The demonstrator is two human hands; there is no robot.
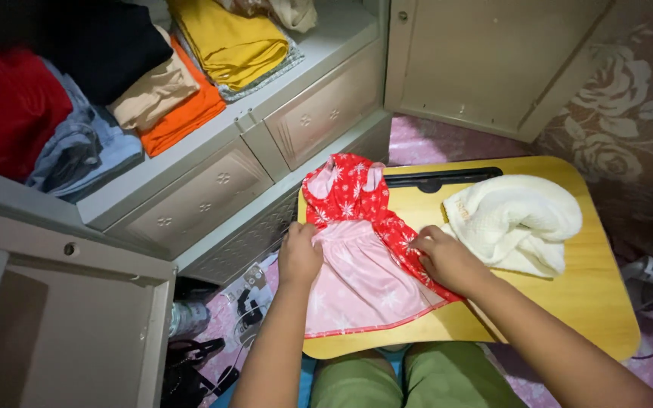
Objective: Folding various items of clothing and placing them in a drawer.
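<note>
With left hand (298,253) and right hand (441,257) pinching the small dress (360,257) at its waist edges, we judge the overhanging hem may drag it off the lap table (591,295).

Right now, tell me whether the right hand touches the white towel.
Cannot tell. In the head view the right hand presses on the dress right beside the towel, but no clear gap or contact shows.

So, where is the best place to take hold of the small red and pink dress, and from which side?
Probably at the two side edges near the waist seam, coming from above. The dress lies flat on the wooden lap table, top pointing away, so only its edges can be pinched. The left hand and right hand already rest on those edges. The white towel crowds the right side.
</note>
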